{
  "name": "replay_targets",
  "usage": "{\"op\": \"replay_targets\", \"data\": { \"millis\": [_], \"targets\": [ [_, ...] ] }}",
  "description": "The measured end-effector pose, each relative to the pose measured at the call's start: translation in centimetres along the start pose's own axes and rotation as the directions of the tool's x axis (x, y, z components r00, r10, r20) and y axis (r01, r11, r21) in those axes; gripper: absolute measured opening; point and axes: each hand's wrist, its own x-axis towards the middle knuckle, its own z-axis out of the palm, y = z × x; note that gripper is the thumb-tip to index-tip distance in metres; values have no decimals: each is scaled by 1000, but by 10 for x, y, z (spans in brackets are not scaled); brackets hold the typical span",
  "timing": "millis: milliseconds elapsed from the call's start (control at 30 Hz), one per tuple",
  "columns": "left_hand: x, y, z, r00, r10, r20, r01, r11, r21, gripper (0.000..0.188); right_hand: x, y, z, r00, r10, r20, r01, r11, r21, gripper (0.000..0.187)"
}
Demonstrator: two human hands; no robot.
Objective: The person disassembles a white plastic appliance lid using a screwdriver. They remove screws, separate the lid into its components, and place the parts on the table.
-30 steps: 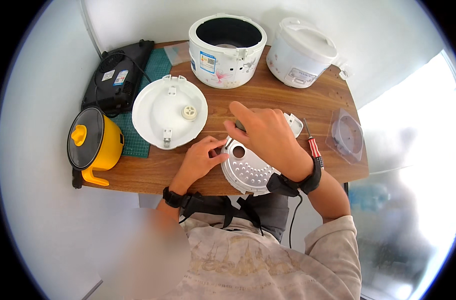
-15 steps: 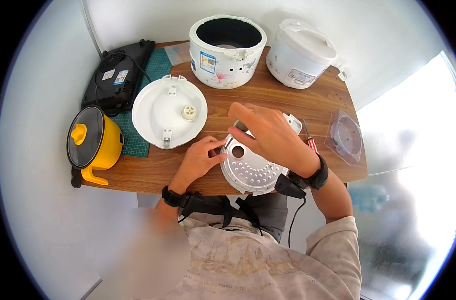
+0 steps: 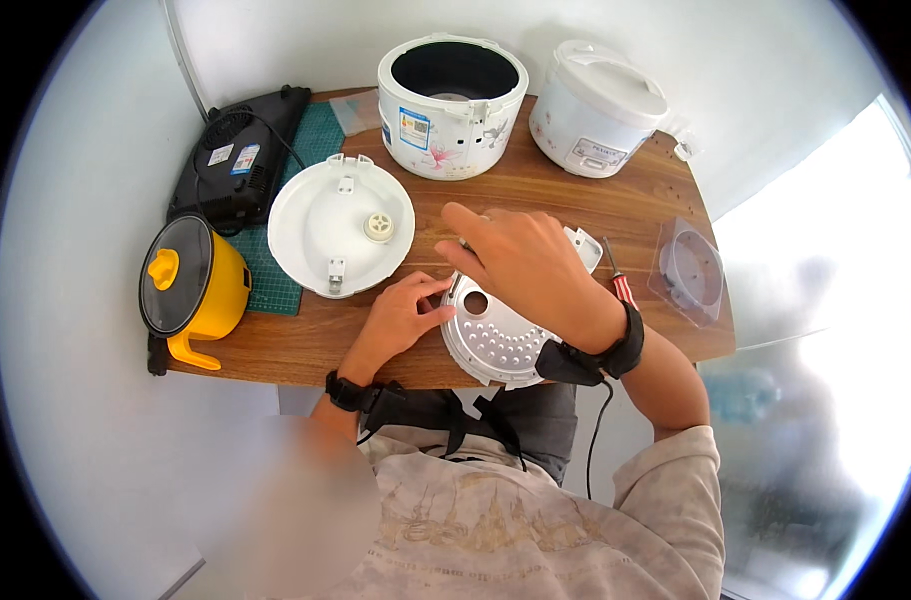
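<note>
right hand (image 3: 531, 262) shifted left, curled round tool (image 3: 464, 243), left hand (image 3: 401, 312) half-open, touching metal disc (image 3: 504, 332)

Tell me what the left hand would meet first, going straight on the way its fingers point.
The round silvery plate: the left hand has its fingertips at the plate's left rim, though whether they touch it is hard to tell.

The right hand (image 3: 531, 265) covers most of the tool (image 3: 465, 243) in its grip and part of the metal plate (image 3: 501, 340), while its wrist hides the lower end of the striped screwdriver (image 3: 624, 290). A pale blur swallows much of the left arm (image 3: 338, 420) and one side of the shirt (image 3: 476, 520); I can't read the tiny labels (image 3: 246, 158).
</note>
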Motion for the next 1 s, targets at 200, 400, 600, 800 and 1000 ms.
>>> {"op": "replay_targets", "data": {
  "millis": [200, 400, 600, 800, 1000],
  "targets": [
    [0, -3, 0, 1000, 27, 2, -27, 1000, 0, 48, 1, 5, 6, 985, -127, -114, 152, 955, 255, 26],
    [0, -1, 0, 1000, 21, 10, -21, 1000, -13, 48, -2, 7, 4, 986, -127, -111, 150, 959, 239, 26],
    [-2, 0, 0, 999, 32, -18, -32, 999, 11, 48, -2, -5, -9, 998, 26, 50, -25, 999, -34, 26],
    [0, -3, 0, 1000, 26, 6, -26, 1000, -1, 47, -2, 5, 0, 995, -82, -55, 91, 981, 174, 25],
    [0, 2, -2, 1000, 12, 21, -12, 1000, 13, 48, 0, 7, -2, 985, -156, -80, 172, 942, 289, 24]
  ]
}}
